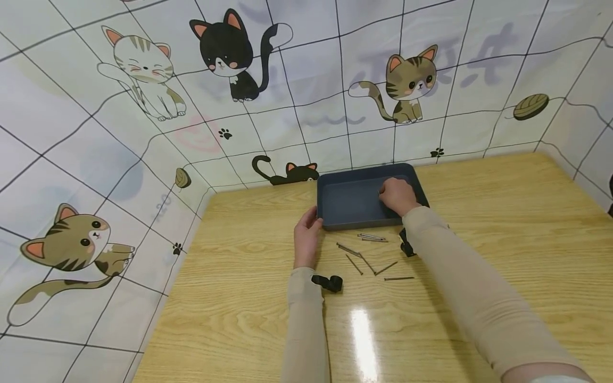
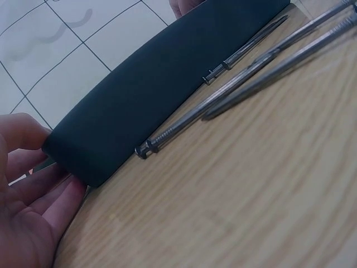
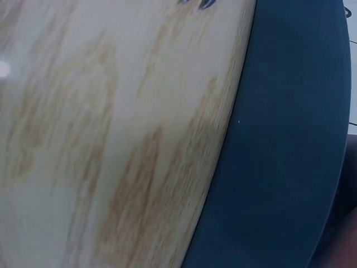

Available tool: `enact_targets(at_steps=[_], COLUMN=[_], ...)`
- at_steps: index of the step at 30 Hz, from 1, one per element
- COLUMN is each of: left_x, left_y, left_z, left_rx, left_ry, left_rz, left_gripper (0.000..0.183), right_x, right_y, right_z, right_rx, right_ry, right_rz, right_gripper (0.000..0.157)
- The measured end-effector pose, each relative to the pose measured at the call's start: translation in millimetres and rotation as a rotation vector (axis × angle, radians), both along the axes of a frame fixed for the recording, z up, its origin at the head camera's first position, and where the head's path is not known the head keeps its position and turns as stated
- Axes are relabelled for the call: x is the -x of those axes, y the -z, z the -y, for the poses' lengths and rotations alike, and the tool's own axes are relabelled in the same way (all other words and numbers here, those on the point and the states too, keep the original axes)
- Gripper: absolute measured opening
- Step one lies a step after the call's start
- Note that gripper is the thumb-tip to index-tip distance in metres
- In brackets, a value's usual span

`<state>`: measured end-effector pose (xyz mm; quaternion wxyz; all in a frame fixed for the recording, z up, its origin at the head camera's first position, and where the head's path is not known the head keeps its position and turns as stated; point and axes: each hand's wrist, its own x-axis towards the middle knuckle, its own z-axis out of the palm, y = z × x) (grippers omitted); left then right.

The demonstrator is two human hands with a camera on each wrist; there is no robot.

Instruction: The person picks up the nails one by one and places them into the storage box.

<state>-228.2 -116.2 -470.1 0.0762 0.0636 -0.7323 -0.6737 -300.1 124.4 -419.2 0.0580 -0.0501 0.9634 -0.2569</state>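
Note:
A dark blue rectangular tray sits on the wooden table near the wall. My left hand holds its near left corner; in the left wrist view the fingers wrap that corner at rim and base. Over the right part of the tray, inside its rim, is my right hand with curled fingers. I cannot tell whether it pinches something, as the fingertips are hidden. Several long metal nails lie scattered in front of the tray, some crossing, their heads clear in the left wrist view.
Behind the tray stands a wall covering with a grid and cartoon cats, which also runs along the left and right sides. The wooden table extends around the tray. Black wrist cameras sit on both sleeves.

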Motion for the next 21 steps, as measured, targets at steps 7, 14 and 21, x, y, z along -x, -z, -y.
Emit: enact_targets(at_steps=[7,14,21], left_x=[-0.3,0.1,-1.6], left_y=[0.3,2.3,0.8], left_z=[-0.2,-0.1,0.7], left_rx=[0.009,0.002,-0.01], left_ry=[-0.009,0.007,0.015], left_rz=[-0.007,-0.039,-0.032], left_gripper=[0.04,0.039,0.039], right_x=[-0.5,-1.5,-5.3], right_y=[0.5,2.7,2.9], right_z=[3.2,5.1,5.5], right_rx=[-0.008,-0.009,0.003], right_ry=[-0.008,-0.016,-0.024], right_rz=[-0.024,-0.064,-0.083], right_gripper=[0.022,0.018,0.018])
